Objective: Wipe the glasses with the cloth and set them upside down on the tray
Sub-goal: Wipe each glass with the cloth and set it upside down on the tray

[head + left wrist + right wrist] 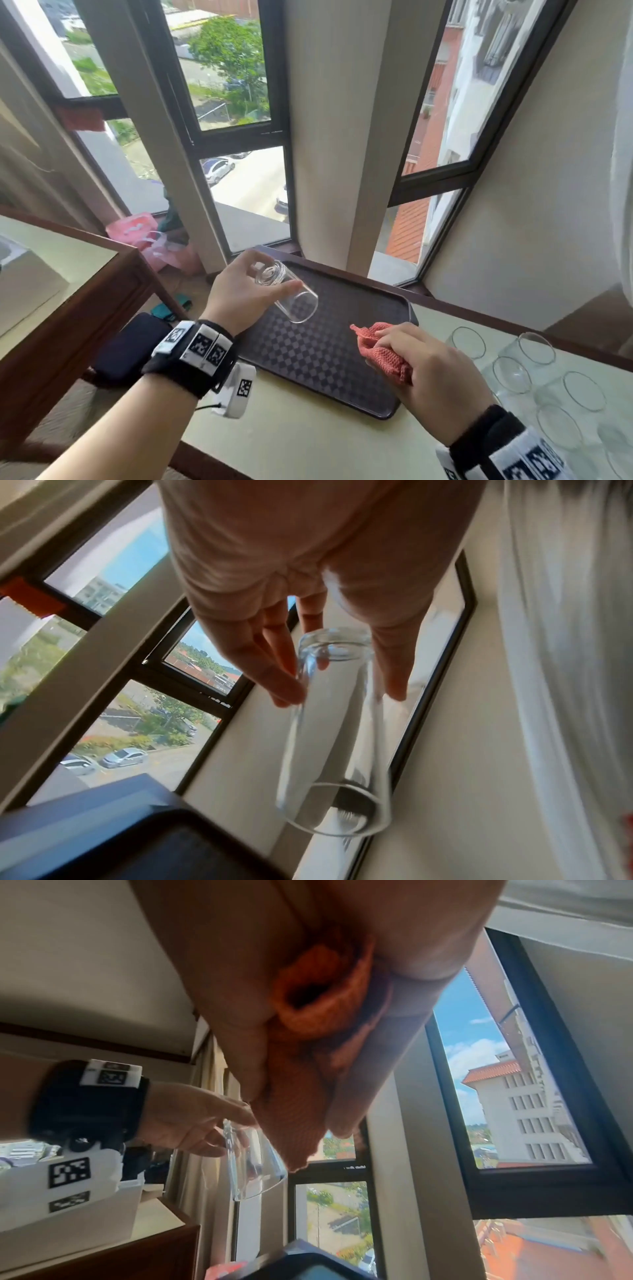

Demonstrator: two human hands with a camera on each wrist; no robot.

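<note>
A clear glass (287, 295) is held in the left hand (239, 291) above the far left part of the tray (329, 346), clear of its surface. The glass is tilted, thick base up and toward the far left, open rim down and toward the near right. The left grip is clamped on the glass near its base: in the left wrist view the fingers (274, 674) are seen along one side of the glass (334, 723) and the thumb along the other. The red cloth (380, 353) is bunched in the right hand (428, 370), which is positioned over the near right edge of the tray. The right grip is closed around the cloth; in the right wrist view the folds of the cloth (308, 1047) are seen packed between the curled fingers and the palm, with one corner hanging below. The cloth and the held glass are apart, not touching. The tray is dark, with a checked pattern, and lies on the pale desk (308, 438) close to the window sill. No glass is seen standing on the tray. A group of further glasses (534, 373) is noted on the desk to the right of the tray, standing rim up and close together; the near ones are cut off by the picture edge. Black bands with white coded markers are worn on both wrists. A dark wooden table (68, 308) is seen at the left, and a pink bag (137, 229) lies on the floor by the window.
</note>
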